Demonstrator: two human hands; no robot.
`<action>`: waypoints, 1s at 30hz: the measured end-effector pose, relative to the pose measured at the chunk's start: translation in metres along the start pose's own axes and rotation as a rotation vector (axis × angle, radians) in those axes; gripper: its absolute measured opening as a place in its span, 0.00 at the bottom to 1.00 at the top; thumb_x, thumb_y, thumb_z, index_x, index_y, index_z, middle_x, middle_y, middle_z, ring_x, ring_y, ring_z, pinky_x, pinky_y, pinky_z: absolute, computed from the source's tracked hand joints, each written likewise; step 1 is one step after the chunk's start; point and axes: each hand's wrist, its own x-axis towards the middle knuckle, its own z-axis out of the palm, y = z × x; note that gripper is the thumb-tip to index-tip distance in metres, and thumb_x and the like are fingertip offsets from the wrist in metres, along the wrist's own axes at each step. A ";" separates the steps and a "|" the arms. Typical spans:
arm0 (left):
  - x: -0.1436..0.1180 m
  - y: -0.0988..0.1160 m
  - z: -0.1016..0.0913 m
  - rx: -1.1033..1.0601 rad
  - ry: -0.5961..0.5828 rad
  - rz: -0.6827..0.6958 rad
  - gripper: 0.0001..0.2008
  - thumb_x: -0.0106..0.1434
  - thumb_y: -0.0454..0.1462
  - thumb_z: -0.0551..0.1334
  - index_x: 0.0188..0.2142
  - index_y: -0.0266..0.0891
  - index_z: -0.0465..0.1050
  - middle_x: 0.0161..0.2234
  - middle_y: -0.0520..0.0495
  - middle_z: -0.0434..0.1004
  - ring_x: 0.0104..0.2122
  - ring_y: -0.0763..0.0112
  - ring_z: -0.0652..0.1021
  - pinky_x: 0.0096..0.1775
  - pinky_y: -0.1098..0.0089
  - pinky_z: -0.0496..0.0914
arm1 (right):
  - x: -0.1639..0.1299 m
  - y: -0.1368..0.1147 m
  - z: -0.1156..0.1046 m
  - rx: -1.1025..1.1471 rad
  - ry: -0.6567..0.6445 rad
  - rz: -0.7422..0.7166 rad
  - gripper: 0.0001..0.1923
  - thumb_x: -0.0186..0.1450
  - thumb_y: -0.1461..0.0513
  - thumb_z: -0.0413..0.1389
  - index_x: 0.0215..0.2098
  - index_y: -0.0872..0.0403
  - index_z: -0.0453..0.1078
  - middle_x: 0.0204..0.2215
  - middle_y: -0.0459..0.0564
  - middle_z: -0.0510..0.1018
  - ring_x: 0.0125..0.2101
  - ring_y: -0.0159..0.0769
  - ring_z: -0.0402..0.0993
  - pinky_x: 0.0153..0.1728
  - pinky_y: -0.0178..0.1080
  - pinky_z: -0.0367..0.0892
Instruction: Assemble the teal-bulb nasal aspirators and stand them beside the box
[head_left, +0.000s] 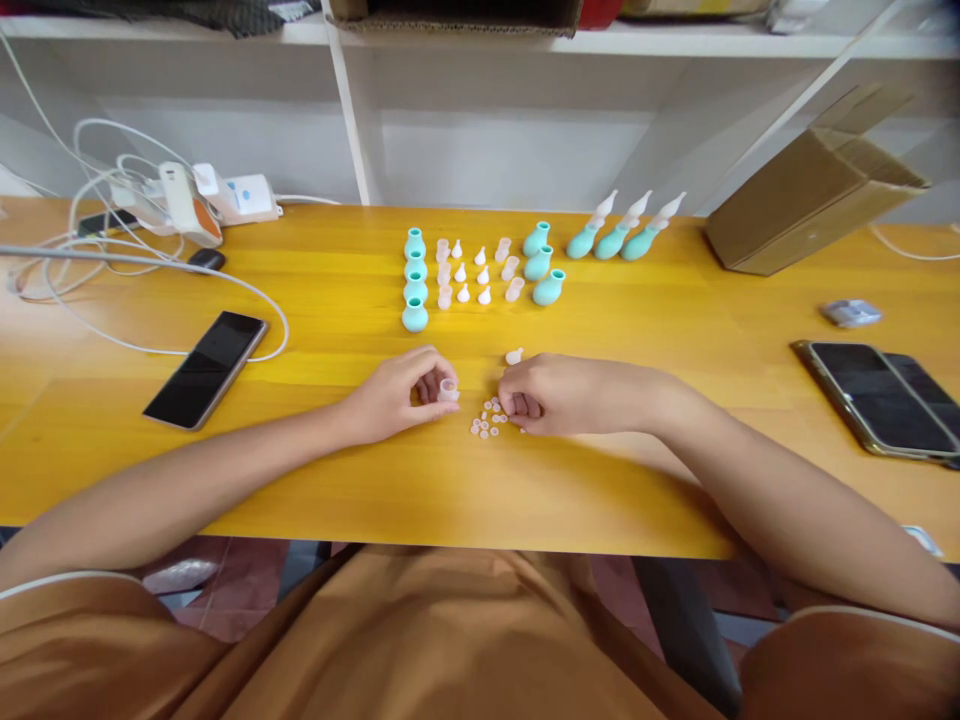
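Observation:
My left hand [409, 392] is closed around a small clear plastic connector [448, 389], its round opening facing up. Over a loose pile of tiny clear rings [487, 425], my right hand [534, 395] has its fingers curled down; whether a ring is between them is hidden. A white nozzle tip [514, 356] lies just beyond that hand. Farther back are a column of turquoise rubber bulbs [415, 315], clear connectors [445, 297], several white tips [484, 295] and more turquoise bulbs [550, 288]. Three assembled bulb syringes [637, 240] lie at the back right.
A phone [206, 370] and a looped white cable [281, 310] lie on the left, near chargers [187, 205]. To the right are a leaning cardboard box [810, 195], a small plastic packet [852, 313] and more phones [870, 395]. The shelf [510, 150] bounds the table's back.

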 end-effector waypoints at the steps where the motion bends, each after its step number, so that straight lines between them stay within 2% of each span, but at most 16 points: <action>1: 0.000 0.000 0.000 -0.007 0.000 -0.005 0.11 0.70 0.42 0.73 0.42 0.41 0.74 0.39 0.51 0.78 0.34 0.72 0.79 0.39 0.68 0.74 | 0.001 0.000 0.000 -0.003 -0.001 0.002 0.07 0.63 0.71 0.61 0.35 0.52 0.75 0.32 0.46 0.80 0.33 0.37 0.71 0.38 0.38 0.62; 12: -0.001 -0.004 0.003 -0.176 0.018 -0.129 0.17 0.66 0.46 0.77 0.42 0.41 0.73 0.37 0.51 0.82 0.35 0.70 0.80 0.41 0.67 0.75 | 0.000 0.003 -0.001 0.006 -0.027 0.017 0.05 0.64 0.69 0.62 0.35 0.52 0.75 0.32 0.46 0.80 0.33 0.36 0.72 0.38 0.37 0.64; 16: 0.001 -0.005 0.003 -0.277 0.029 -0.144 0.19 0.62 0.45 0.79 0.40 0.40 0.74 0.37 0.51 0.82 0.35 0.70 0.80 0.41 0.67 0.75 | -0.003 0.002 -0.005 -0.007 0.028 -0.028 0.06 0.64 0.70 0.61 0.33 0.53 0.75 0.31 0.45 0.80 0.31 0.34 0.72 0.36 0.37 0.64; 19: 0.000 -0.004 0.005 -0.328 0.063 -0.143 0.20 0.59 0.44 0.81 0.39 0.40 0.75 0.37 0.50 0.82 0.36 0.70 0.80 0.42 0.67 0.75 | -0.005 -0.001 -0.007 0.081 0.133 -0.124 0.06 0.63 0.69 0.62 0.36 0.53 0.76 0.34 0.46 0.82 0.31 0.32 0.75 0.35 0.35 0.67; 22: -0.003 -0.002 0.010 -0.396 0.125 -0.164 0.21 0.58 0.44 0.82 0.39 0.40 0.76 0.37 0.49 0.82 0.37 0.69 0.81 0.44 0.65 0.76 | -0.001 -0.007 -0.003 0.172 0.361 -0.239 0.03 0.67 0.67 0.62 0.38 0.53 0.77 0.35 0.48 0.84 0.32 0.33 0.78 0.36 0.36 0.72; 25: -0.006 0.001 0.015 -0.439 0.135 -0.196 0.21 0.57 0.44 0.83 0.40 0.40 0.76 0.37 0.49 0.82 0.38 0.68 0.82 0.45 0.65 0.77 | 0.008 -0.012 0.008 0.238 0.588 -0.292 0.02 0.69 0.65 0.63 0.39 0.53 0.78 0.34 0.49 0.84 0.32 0.33 0.79 0.33 0.35 0.73; 28: -0.007 0.003 0.016 -0.424 0.108 -0.223 0.21 0.58 0.45 0.82 0.40 0.39 0.76 0.37 0.48 0.83 0.38 0.68 0.82 0.45 0.65 0.77 | 0.017 -0.016 0.022 0.340 0.683 -0.329 0.00 0.70 0.64 0.65 0.40 0.53 0.79 0.35 0.49 0.84 0.33 0.32 0.80 0.29 0.31 0.73; 30: -0.007 0.004 0.015 -0.406 0.091 -0.230 0.21 0.58 0.45 0.82 0.39 0.39 0.77 0.36 0.49 0.83 0.36 0.68 0.81 0.44 0.65 0.76 | 0.020 -0.019 0.029 0.394 0.694 -0.356 0.03 0.71 0.62 0.66 0.41 0.53 0.79 0.36 0.49 0.84 0.33 0.32 0.81 0.27 0.30 0.74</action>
